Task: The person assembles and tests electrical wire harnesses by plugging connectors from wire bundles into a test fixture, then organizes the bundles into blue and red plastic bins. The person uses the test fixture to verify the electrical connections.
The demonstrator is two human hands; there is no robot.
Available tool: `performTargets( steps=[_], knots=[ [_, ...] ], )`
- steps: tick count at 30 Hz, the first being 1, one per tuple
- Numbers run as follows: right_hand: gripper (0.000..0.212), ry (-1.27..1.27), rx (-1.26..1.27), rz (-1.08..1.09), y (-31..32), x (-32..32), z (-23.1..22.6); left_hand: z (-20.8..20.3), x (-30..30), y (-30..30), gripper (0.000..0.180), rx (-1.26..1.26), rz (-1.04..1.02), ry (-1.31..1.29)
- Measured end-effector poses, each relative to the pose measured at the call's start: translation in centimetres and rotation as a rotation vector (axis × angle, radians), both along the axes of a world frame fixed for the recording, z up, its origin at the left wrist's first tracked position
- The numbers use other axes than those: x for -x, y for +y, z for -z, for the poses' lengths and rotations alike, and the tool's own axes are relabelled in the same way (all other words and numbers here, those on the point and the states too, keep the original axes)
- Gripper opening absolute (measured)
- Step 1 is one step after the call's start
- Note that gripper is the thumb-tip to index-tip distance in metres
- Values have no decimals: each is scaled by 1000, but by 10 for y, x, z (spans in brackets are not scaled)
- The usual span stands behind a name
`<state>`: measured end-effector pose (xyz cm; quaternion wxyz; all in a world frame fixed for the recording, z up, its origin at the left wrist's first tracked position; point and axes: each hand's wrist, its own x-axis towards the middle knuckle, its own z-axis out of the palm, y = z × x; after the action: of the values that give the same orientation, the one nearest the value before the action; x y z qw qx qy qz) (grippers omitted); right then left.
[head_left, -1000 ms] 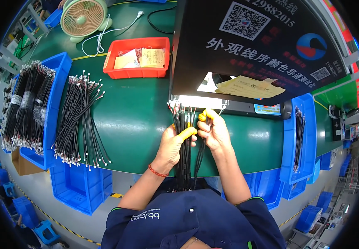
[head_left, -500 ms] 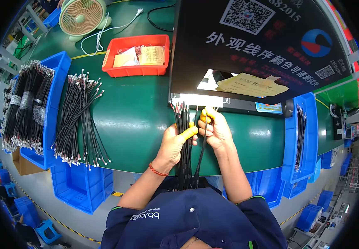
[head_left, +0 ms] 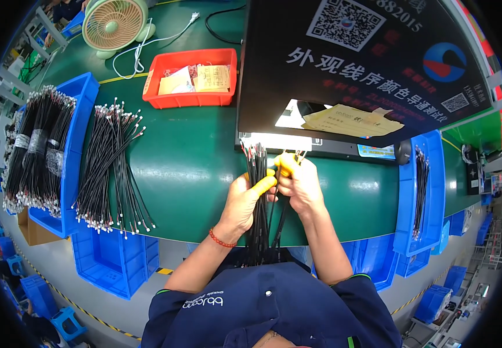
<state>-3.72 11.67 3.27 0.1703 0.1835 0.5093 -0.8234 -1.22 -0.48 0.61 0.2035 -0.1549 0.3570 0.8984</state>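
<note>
My left hand [head_left: 245, 200] is wrapped round a bundle of black cables [head_left: 256, 220] whose white and red connector ends point up toward the tester. Yellow covers sit on its thumb and fingertips. Just right of the bundle, my right hand [head_left: 300, 182], also with yellow finger covers, pinches a few separate black cables [head_left: 280, 223] that hang down toward my lap. Their upper ends stick out above the fingers, near the lit slot of the black test machine [head_left: 349, 152]. Both hands are close together, and the exact finger grip on the separate cables is partly hidden.
More loose black cables [head_left: 111, 168] lie at the left, beside a blue bin [head_left: 85, 110] with wrapped cable bundles [head_left: 39, 151]. A red tray [head_left: 190, 100] holds paper labels. A fan [head_left: 114, 26] stands at the back. On the right, a blue bin [head_left: 404, 220] holds a few cables.
My right hand has turned slightly and drawn in toward the bundle, and the cables below it have shifted. My left hand stays almost where it was.
</note>
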Motion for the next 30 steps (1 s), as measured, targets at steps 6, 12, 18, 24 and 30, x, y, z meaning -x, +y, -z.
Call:
performTargets(
  steps=[6, 12, 18, 24, 30],
  knots=[
    [16, -61, 195, 104, 9, 5, 12, -6, -1, -2, 10, -65, -32, 20],
    [17, -78, 252, 166, 4, 8, 23, -1, 0, -3, 12, -35, -29, 9],
    [17, -64, 185, 179, 0, 6, 14, -2, -1, -2, 14, -25, -14, 29],
    [15, 55, -114, 35, -10, -4, -4, 1, -1, 1, 12, -18, -17, 35],
    [17, -71, 274, 61, 9, 6, 11, 1, -2, -4, 12, -60, -39, 28]
  ],
)
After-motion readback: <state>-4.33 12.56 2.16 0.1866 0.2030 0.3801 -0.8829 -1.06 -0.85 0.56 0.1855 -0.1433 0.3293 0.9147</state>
